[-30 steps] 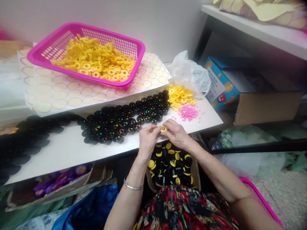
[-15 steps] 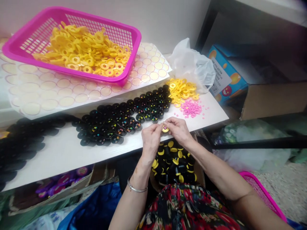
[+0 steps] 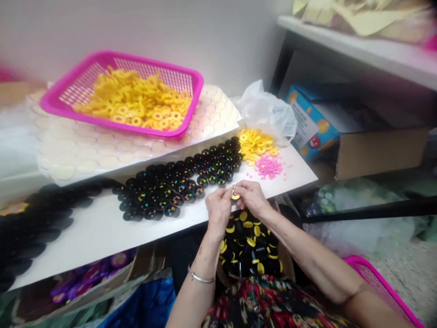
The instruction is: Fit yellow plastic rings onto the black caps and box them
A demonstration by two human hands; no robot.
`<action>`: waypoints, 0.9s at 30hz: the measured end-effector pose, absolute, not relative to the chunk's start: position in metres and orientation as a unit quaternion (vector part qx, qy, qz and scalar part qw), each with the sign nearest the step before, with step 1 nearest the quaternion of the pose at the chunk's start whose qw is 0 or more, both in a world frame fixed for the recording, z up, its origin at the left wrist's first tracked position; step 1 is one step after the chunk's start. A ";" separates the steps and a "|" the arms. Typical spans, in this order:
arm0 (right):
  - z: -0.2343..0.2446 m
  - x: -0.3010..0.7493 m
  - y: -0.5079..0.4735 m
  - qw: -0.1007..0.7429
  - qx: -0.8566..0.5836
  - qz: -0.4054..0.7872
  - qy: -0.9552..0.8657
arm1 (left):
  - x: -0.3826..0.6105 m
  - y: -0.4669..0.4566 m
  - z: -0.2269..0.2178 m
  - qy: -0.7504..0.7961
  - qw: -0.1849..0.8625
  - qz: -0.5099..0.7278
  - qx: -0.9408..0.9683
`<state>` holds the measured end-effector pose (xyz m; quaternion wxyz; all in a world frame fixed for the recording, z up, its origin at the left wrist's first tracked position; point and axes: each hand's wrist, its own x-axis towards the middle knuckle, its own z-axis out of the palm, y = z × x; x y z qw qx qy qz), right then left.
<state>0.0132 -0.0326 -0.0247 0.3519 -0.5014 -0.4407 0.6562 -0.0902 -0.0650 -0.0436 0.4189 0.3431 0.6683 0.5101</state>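
Observation:
Over the table's front edge, my left hand [image 3: 219, 207] and my right hand [image 3: 252, 198] meet, fingers pinched from both sides on a small yellow ring [image 3: 235, 195] with a pink piece in its centre. The fingers cover part of it. Just beyond lie a pile of small pink pieces [image 3: 269, 167] and a heap of yellow rings [image 3: 256, 143]. To the left stand rows of open black cups [image 3: 170, 191] with bright coloured bits inside. Below my hands, black containers with yellow caps [image 3: 251, 242] fill a box by my lap.
A pink basket [image 3: 119, 122] of yellow rings rests on sheets of round stickers [image 3: 85, 161]. A clear plastic bag [image 3: 266, 111] and a blue carton [image 3: 312, 123] sit at right. Purple items [image 3: 92, 274] lie in a box under the table [image 3: 112, 246].
The view has tilted upward, so the table and basket appear lower and more of the right shelf shows. Both hands keep their pinch on the yellow ring.

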 end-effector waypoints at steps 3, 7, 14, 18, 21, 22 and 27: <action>-0.026 0.010 -0.035 0.364 -0.495 0.661 -0.431 | -0.090 -0.067 -0.040 0.653 0.427 0.538 0.319; -0.030 0.009 -0.041 0.389 -0.493 0.661 -0.411 | -0.080 -0.086 -0.042 0.620 0.421 0.615 0.246; -0.029 0.018 -0.067 0.461 -0.501 0.620 -0.389 | -0.057 -0.107 -0.050 0.630 0.344 0.563 0.410; -0.023 0.034 -0.083 0.447 -0.493 0.617 -0.421 | -0.052 -0.112 -0.049 0.620 0.307 0.538 0.482; -0.014 0.049 -0.082 0.410 -0.508 0.601 -0.461 | -0.055 -0.116 -0.044 0.577 0.333 0.532 0.523; -0.011 0.054 -0.079 0.399 -0.519 0.599 -0.461 | -0.057 -0.118 -0.042 0.557 0.348 0.527 0.539; -0.008 0.075 -0.062 0.234 -0.416 0.792 -0.379 | -0.070 -0.124 -0.034 0.482 0.424 0.502 0.579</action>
